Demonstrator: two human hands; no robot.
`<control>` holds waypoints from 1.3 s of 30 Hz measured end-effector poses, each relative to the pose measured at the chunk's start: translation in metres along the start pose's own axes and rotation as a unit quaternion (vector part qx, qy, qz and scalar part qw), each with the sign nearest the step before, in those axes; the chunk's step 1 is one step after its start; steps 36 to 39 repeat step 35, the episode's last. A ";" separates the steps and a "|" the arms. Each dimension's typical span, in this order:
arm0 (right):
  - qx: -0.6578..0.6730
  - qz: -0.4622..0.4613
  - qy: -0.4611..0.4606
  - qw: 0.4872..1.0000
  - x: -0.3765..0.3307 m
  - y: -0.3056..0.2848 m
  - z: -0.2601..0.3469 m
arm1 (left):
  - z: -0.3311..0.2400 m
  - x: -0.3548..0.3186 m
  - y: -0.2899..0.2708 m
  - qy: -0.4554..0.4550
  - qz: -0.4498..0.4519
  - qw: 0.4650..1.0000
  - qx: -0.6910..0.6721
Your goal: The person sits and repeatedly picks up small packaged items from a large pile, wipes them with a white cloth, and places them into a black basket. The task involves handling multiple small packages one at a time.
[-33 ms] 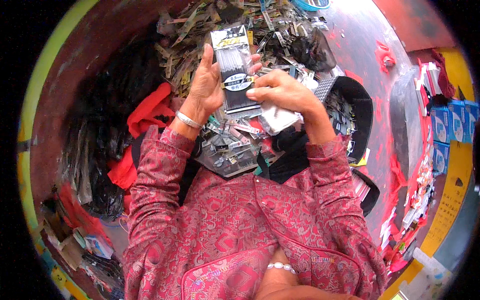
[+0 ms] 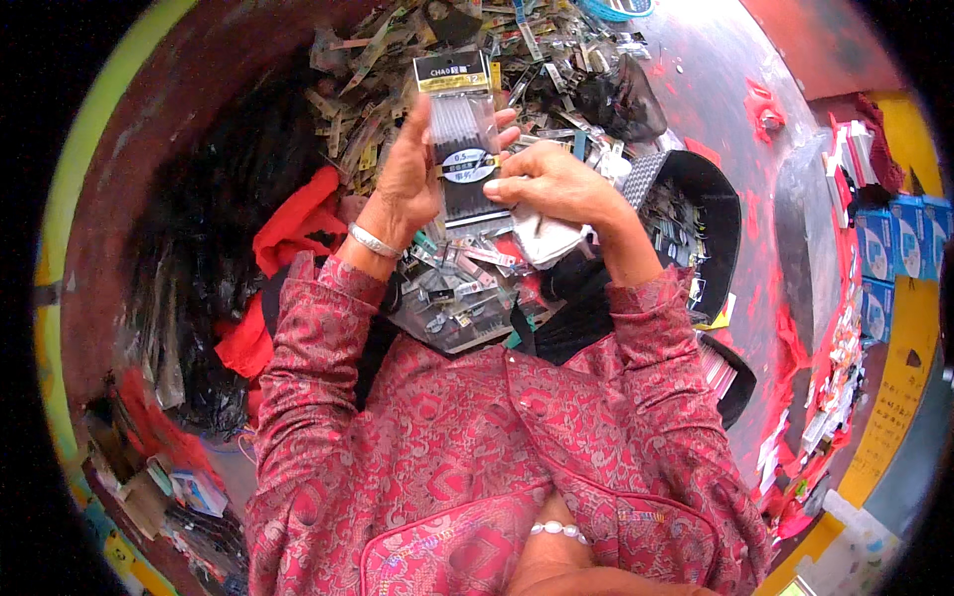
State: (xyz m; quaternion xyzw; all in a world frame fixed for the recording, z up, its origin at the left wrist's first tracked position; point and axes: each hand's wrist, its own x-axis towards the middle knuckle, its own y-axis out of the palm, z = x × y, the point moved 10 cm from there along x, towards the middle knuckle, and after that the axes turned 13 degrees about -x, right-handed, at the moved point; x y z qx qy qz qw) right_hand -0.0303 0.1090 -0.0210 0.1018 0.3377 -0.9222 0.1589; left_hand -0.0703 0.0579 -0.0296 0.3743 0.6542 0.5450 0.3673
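My left hand [image 2: 400, 179], with a silver bangle at its wrist, holds up a flat clear pack of pen refills [image 2: 462, 124]. The pack has a black header card at its top and dark and grey sticks inside. Fingers of this hand curl behind it, and the thumb runs along its left edge. My right hand [image 2: 571, 184] is closed on a folded white cloth [image 2: 545, 238], and its thumb and forefinger touch the pack's lower right edge. Below the pack, a clear bag of small packaged pieces [image 2: 467, 298] lies at my lap.
A large heap of small packaged strips [image 2: 368, 109] spreads beyond my hands. At the right stands a black container [image 2: 720, 228] with small pieces inside. Red cloth [image 2: 298, 219] and black plastic bags [image 2: 199, 268] lie left. Blue boxes [image 2: 906, 238] are stacked far right.
The pack has tilted slightly and shifted a little left and up, so glare has left its header card. Both hands moved slightly with it and keep their holds.
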 end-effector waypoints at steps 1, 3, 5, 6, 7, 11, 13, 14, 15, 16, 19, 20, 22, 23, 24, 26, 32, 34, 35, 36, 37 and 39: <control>-0.026 0.022 -0.003 0.999 0.002 0.004 0.002 | -0.002 -0.002 -0.004 0.023 -0.014 0.996 0.082; -0.058 0.006 0.046 0.997 -0.006 -0.008 0.000 | -0.005 -0.005 -0.006 0.045 -0.034 0.989 0.136; -0.103 -0.080 0.080 0.988 -0.016 -0.035 -0.008 | -0.010 -0.006 -0.011 0.051 -0.037 0.987 0.146; -0.067 -0.171 0.073 0.980 -0.022 -0.058 -0.012 | -0.012 -0.007 -0.012 0.053 -0.039 0.986 0.151; -0.016 -0.286 0.060 0.956 -0.033 -0.079 -0.007 | -0.011 -0.005 -0.011 0.056 -0.032 0.986 0.155; -0.119 -0.525 -0.085 0.839 -0.057 -0.086 0.052 | 0.005 -0.003 -0.033 -0.005 -0.119 0.974 0.191; -0.284 -0.490 -0.142 0.812 -0.030 -0.046 0.061 | 0.012 -0.011 -0.041 -0.014 -0.173 0.973 0.153; -0.267 -0.501 -0.111 0.816 -0.027 -0.047 0.057 | 0.009 -0.017 -0.046 -0.004 -0.190 0.965 0.180; -0.287 -0.510 -0.071 0.808 -0.022 -0.055 0.047 | 0.004 -0.025 -0.033 0.022 -0.173 0.949 0.261; -0.289 -0.543 -0.040 0.787 -0.032 -0.073 0.043 | 0.016 -0.022 -0.024 -0.027 -0.141 0.955 0.259; -0.136 -0.579 0.119 0.795 -0.048 -0.120 -0.019 | 0.013 -0.013 0.003 0.017 -0.091 0.970 0.225; -0.056 -0.568 0.155 0.807 -0.049 -0.126 -0.039 | 0.004 -0.008 0.000 0.027 -0.076 0.981 0.174; -0.104 -0.604 0.115 0.782 -0.058 -0.117 -0.019 | -0.011 -0.007 0.006 0.058 -0.036 0.992 0.108; -0.041 -0.577 0.127 0.805 -0.040 -0.102 -0.033 | -0.010 -0.003 0.004 0.047 -0.017 0.994 0.100; -0.044 -0.565 0.124 0.815 -0.024 -0.088 -0.035 | -0.008 -0.001 -0.008 0.032 -0.043 0.992 0.112; 0.094 -0.470 0.027 0.877 0.009 -0.059 -0.020 | -0.013 -0.005 -0.033 0.053 -0.093 0.982 0.157; 0.032 -0.426 -0.049 0.903 0.016 -0.077 -0.001 | -0.007 0.001 -0.044 0.042 -0.198 0.973 0.109; -0.004 -0.356 0.041 0.934 -0.003 -0.069 -0.002 | -0.011 0.001 -0.051 0.042 -0.234 0.953 0.190; -0.049 -0.345 0.064 0.935 -0.010 -0.070 -0.005 | -0.009 0.005 -0.056 0.022 -0.232 0.945 0.229; -0.049 -0.345 0.064 0.935 -0.010 -0.070 -0.005 | -0.009 0.005 -0.056 0.022 -0.232 0.945 0.229; -0.049 -0.345 0.064 0.935 -0.010 -0.070 -0.005 | -0.009 0.005 -0.056 0.022 -0.232 0.945 0.229; -0.049 -0.345 0.064 0.935 -0.010 -0.070 -0.005 | -0.009 0.005 -0.056 0.022 -0.232 0.945 0.229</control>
